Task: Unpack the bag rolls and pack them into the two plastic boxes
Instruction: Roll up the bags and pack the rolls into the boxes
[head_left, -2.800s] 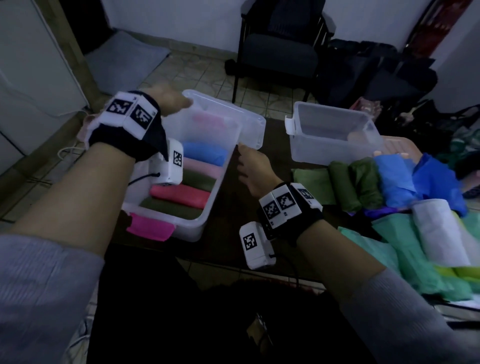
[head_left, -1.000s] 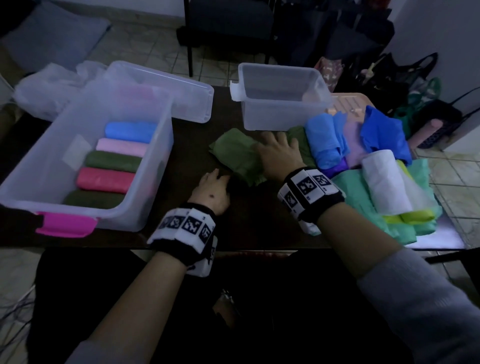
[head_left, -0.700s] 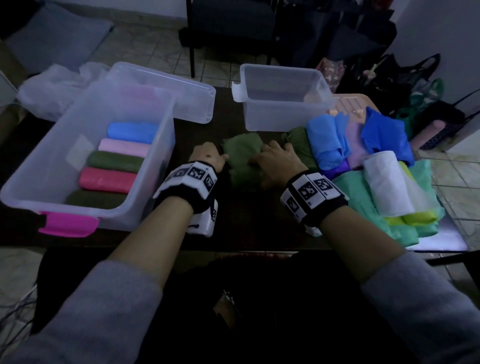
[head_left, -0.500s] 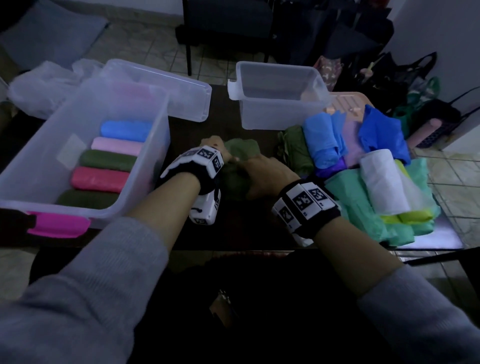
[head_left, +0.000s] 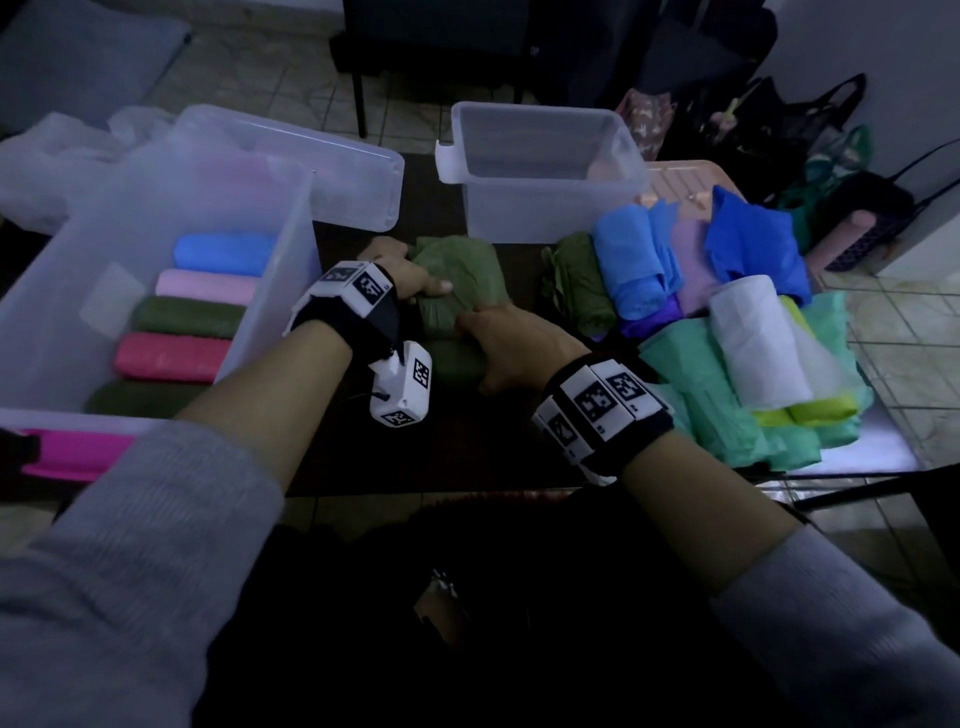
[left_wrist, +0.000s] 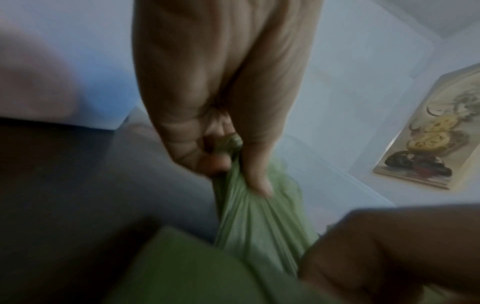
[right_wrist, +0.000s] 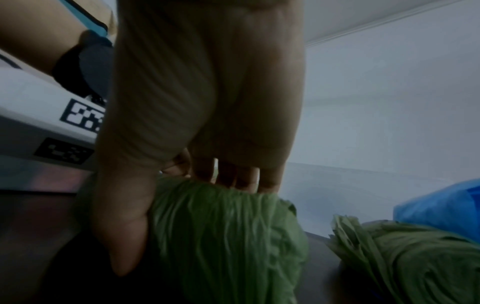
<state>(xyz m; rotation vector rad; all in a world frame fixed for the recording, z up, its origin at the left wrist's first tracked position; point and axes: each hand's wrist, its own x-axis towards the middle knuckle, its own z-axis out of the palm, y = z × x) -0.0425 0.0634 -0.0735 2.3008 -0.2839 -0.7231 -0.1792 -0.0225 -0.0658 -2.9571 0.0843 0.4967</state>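
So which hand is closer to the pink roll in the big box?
Left. The left hand grips the green bag just right of the box holding the pink roll; the right hand sits farther right.
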